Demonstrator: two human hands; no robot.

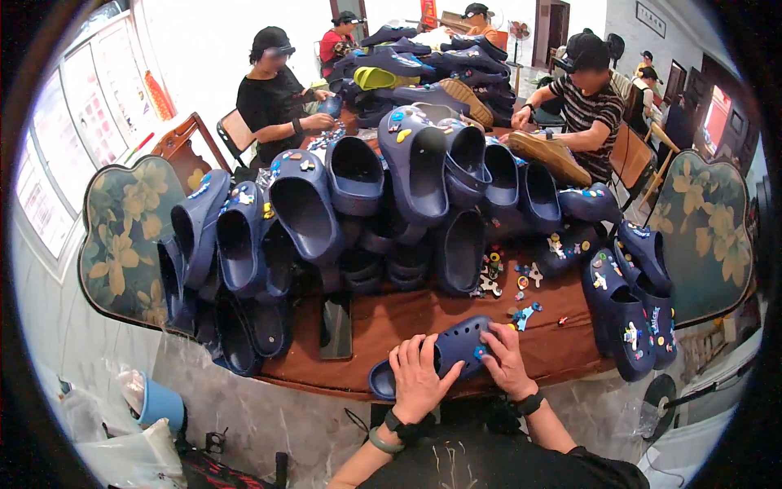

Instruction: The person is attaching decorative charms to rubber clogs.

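A navy blue clog (pixel 461 344) with round holes in its upper lies on its sole at the table's near edge, toe to the right. My left hand (pixel 419 376) lies across its open heel part, fingers over the far side and thumb along the upper, holding it. My right hand (pixel 509 367) closes round the toe end, its fingertips on the upper. Beside my right thumb, a small blue shoe charm (pixel 479 352) sits on the clog. Loose colourful charms (pixel 525 314) lie on the cloth just beyond my right hand.
Piled navy clogs (pixel 419 167) rise across the brown-clothed table (pixel 391 318). Decorated clogs (pixel 627 322) hang over the right edge. A black phone (pixel 336 328) lies left of my hands. Co-workers sit on both far sides. A blue bin (pixel 161 401) stands on the floor.
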